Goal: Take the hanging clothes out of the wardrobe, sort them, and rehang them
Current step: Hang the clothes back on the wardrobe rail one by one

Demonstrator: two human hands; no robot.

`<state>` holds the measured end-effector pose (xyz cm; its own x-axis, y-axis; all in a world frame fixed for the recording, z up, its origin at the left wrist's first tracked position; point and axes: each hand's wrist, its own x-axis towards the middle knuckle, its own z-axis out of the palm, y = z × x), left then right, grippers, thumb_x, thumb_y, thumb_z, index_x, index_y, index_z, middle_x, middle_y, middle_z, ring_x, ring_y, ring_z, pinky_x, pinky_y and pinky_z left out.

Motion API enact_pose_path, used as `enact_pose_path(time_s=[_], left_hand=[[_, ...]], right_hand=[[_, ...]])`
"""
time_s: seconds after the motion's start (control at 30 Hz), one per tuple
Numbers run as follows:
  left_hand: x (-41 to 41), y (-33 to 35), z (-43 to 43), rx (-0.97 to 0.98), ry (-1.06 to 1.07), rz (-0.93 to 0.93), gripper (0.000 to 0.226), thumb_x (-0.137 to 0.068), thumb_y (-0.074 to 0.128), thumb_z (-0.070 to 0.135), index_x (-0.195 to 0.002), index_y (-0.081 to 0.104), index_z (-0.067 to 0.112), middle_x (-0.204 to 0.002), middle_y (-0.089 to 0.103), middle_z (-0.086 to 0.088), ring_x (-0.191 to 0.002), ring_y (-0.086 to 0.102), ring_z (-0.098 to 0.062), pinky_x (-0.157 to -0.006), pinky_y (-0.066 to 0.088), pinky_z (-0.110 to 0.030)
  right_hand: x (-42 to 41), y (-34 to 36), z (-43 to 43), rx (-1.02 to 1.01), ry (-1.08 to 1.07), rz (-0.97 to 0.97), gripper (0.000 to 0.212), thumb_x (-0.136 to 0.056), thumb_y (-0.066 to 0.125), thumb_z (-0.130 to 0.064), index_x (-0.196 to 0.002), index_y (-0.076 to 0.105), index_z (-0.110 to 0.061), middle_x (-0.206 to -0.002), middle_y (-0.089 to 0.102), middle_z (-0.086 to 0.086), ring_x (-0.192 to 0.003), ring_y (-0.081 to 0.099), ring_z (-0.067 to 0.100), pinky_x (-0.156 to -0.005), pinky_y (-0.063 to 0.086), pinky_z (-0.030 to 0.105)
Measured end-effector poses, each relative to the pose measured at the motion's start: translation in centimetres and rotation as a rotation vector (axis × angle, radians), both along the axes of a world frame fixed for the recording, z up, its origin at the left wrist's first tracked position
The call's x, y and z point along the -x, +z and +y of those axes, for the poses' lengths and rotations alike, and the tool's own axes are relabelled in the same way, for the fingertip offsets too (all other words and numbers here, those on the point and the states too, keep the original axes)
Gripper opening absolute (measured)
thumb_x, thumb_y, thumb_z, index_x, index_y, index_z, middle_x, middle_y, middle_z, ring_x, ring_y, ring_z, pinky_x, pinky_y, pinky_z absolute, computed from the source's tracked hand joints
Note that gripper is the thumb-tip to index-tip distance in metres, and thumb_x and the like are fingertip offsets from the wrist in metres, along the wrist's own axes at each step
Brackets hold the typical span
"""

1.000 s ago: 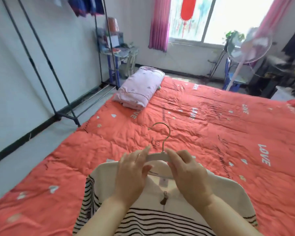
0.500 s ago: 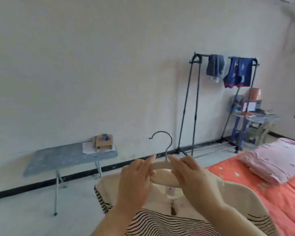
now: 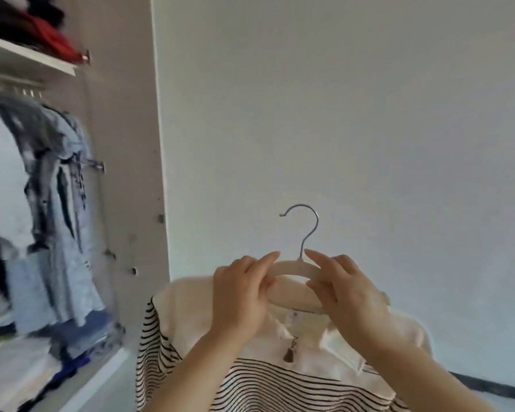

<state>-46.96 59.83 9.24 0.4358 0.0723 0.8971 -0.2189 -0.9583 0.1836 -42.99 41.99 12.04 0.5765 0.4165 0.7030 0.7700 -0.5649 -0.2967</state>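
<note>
Gripping cream hanger [image 3: 292, 267] at lower centre with left hand [image 3: 238, 295] and right hand [image 3: 351, 295], striped top [image 3: 167, 352] hung on it. Open wardrobe [image 3: 125, 173] at left of frame, blurred clothes [image 3: 57, 218] inside.

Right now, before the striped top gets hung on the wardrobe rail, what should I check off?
1. Left hand and right hand both gripping the hanger: ok.
2. Striped top seated on the hanger: ok, where visible.
3. Hook upright and unobstructed: ok.
4. Wardrobe open, to the left: ok.
5. Free gap on the rail among the hanging clothes: cannot tell, blurred.
</note>
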Motion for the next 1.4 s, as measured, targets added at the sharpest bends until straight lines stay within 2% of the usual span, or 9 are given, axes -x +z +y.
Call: enact_pose_path(time_s=[0.17, 0.27, 0.37, 0.53, 0.77, 0.93, 1.17, 1.27, 1.4], left_hand=[[0.4, 2.1, 11.9, -0.015, 0.189, -0.027, 0.034, -0.08, 0.048, 0.028, -0.111, 0.061, 0.029, -0.068, 0.057, 0.011, -0.061, 0.056, -0.013, -0.056, 0.048, -0.036], [0.5, 2.9, 17.8, -0.019, 0.326, -0.015, 0.038, -0.075, 0.06, 0.02, -0.111, 0.067, 0.027, -0.067, 0.053, 0.013, -0.059, 0.054, -0.011, -0.061, 0.04, -0.029], [0.4, 3.2, 23.4, 0.027, 0.433, 0.0, 0.041, -0.075, 0.06, 0.018, -0.114, 0.065, 0.03, -0.069, 0.055, 0.011, -0.062, 0.056, -0.014, -0.063, 0.041, -0.031], [-1.2, 3.5, 31.8, 0.088, 0.589, -0.072, 0.042, -0.077, 0.058, 0.017, -0.116, 0.065, 0.028, -0.074, 0.054, 0.012, -0.067, 0.055, -0.012, -0.064, 0.042, -0.031], [-2.9, 4.3, 41.8, 0.132, 0.914, -0.066, 0.039, -0.084, 0.054, 0.02, -0.121, 0.062, 0.028, -0.077, 0.055, 0.011, -0.07, 0.056, -0.015, -0.07, 0.04, -0.032], [-3.3, 4.5, 48.6, 0.107, 0.995, -0.076, 0.04, -0.083, 0.052, 0.022, -0.121, 0.061, 0.028, -0.078, 0.059, 0.007, -0.067, 0.058, -0.016, -0.067, 0.048, -0.037], [-4.0, 5.9, 61.2, 0.022, 1.076, -0.165, 0.04, -0.083, 0.057, 0.015, -0.122, 0.061, 0.025, -0.077, 0.056, 0.009, -0.068, 0.055, -0.011, -0.071, 0.036, -0.029], [-3.6, 7.3, 67.2, 0.026, 1.067, -0.206, 0.039, -0.086, 0.052, 0.021, -0.124, 0.059, 0.028, -0.078, 0.057, 0.008, -0.07, 0.055, -0.011, -0.072, 0.043, -0.033], [-2.8, 9.4, 75.1, 0.007, 1.086, -0.208, 0.039, -0.087, 0.048, 0.023, -0.125, 0.057, 0.028, -0.074, 0.055, 0.006, -0.067, 0.053, -0.014, -0.072, 0.047, -0.036]], right_hand=[[-3.7, 0.3, 12.0, 0.004, 0.227, -0.035, 0.05, -0.09, 0.058, -0.024, -0.137, 0.043, -0.033, -0.1, 0.044, -0.018, -0.086, 0.058, 0.011, -0.066, 0.036, 0.017], [-6.0, 0.3, 18.4, 0.01, 0.299, -0.13, 0.044, -0.087, 0.057, -0.029, -0.13, 0.045, -0.031, -0.091, 0.057, -0.014, -0.076, 0.058, 0.01, -0.063, 0.038, 0.018], [-8.7, 0.1, 25.1, -0.008, 0.419, -0.239, 0.042, -0.086, 0.045, -0.038, -0.127, 0.043, -0.028, -0.086, 0.063, -0.012, -0.079, 0.052, 0.008, -0.073, 0.042, 0.02], [-13.7, 0.5, 36.2, -0.023, 0.603, -0.385, 0.049, -0.088, 0.044, -0.048, -0.129, 0.047, -0.022, -0.093, 0.063, -0.007, -0.084, 0.058, 0.016, -0.079, 0.047, 0.028], [-17.7, 3.8, 51.6, -0.046, 0.76, -0.606, 0.047, -0.085, 0.039, -0.036, -0.127, 0.051, -0.019, -0.076, 0.061, -0.006, -0.064, 0.058, 0.016, -0.063, 0.049, 0.026], [-19.3, 4.0, 60.6, -0.123, 0.836, -0.674, 0.044, -0.085, 0.04, -0.032, -0.123, 0.059, -0.019, -0.067, 0.056, -0.008, -0.059, 0.056, 0.015, -0.059, 0.046, 0.023], [-19.4, 5.5, 73.1, -0.243, 0.822, -0.691, 0.043, -0.084, 0.04, -0.032, -0.124, 0.049, -0.021, -0.064, 0.056, -0.005, -0.053, 0.054, 0.016, -0.045, 0.041, 0.024], [-19.0, 6.9, 79.1, -0.269, 0.842, -0.685, 0.038, -0.083, 0.045, -0.03, -0.121, 0.05, -0.022, -0.069, 0.058, -0.005, -0.056, 0.057, 0.018, -0.045, 0.042, 0.021], [-18.4, 8.6, 86.7, -0.253, 0.857, -0.726, 0.053, -0.067, 0.079, -0.015, -0.117, 0.06, -0.017, -0.068, 0.058, -0.002, -0.055, 0.058, 0.02, -0.036, 0.036, 0.02]])
